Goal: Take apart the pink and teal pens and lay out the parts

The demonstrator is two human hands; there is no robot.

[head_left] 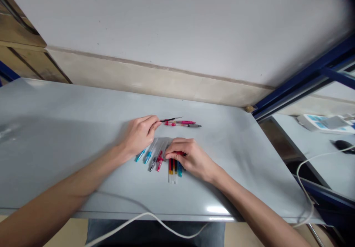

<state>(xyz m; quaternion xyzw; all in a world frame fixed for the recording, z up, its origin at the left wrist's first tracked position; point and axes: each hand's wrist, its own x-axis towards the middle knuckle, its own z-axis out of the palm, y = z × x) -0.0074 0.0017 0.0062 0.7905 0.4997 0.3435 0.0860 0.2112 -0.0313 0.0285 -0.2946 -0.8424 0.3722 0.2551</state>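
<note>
Left hand (140,134) pinches a thin refill (171,119) above the table (69,128), right hand (191,158) presses curled fingers on the pen parts (173,167); advise keeping the refill level and the parts pinned.

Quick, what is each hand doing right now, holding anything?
Left hand: closed, pinching a thin dark pen refill at its near end.
Right hand: fingers curled down on the row of pens; whether it grips one cannot be told.
</note>
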